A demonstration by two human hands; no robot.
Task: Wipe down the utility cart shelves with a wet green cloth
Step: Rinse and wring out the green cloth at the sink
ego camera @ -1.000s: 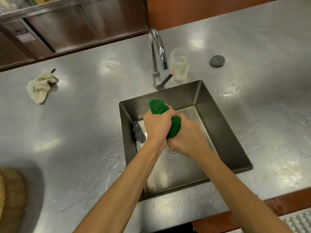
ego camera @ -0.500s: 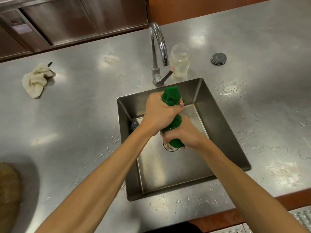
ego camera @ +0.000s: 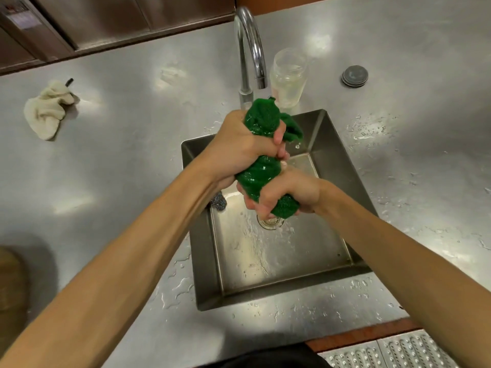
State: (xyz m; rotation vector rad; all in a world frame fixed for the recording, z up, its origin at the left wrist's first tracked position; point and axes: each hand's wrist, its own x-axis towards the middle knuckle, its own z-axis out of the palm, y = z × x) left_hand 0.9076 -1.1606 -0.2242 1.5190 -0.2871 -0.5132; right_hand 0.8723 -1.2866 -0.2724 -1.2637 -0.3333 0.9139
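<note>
On the far left of the steel counter (ego camera: 119, 160) a crumpled beige rag (ego camera: 46, 110) lies well apart from the work and threatens nothing.

Over the sink (ego camera: 332, 144), the left hand (ego camera: 239, 147) is a tight fist curled round the upper part of the green cloth (ego camera: 261, 168). The cloth is twisted into a glistening rope above the basin. A steel scourer (ego camera: 219, 201) sits in the basin's left corner, just under that forearm. If the slick cloth slips out of the grip, I reckon it drops onto the scourer or the wet sink floor and picks up grit.

The right hand (ego camera: 289, 195) is wrapped round the lower end, just above the drain (ego camera: 269, 224), twisting against the left. The likelier fault is wringing too hard. The shelves need a wet cloth, and one squeezed nearly dry would only smear. Too little wringing would leave a trail of drips on the way to the cart, which I cannot see from here.

The cloth's bunched top pokes up close to the faucet (ego camera: 249, 49) and a clear jar (ego camera: 288, 75) standing near the sink's far rim. A sharp jerk upward could knock that jar over. Farther right a round grey stopper (ego camera: 354, 75) rests among water beads, out of harm's way.
</note>
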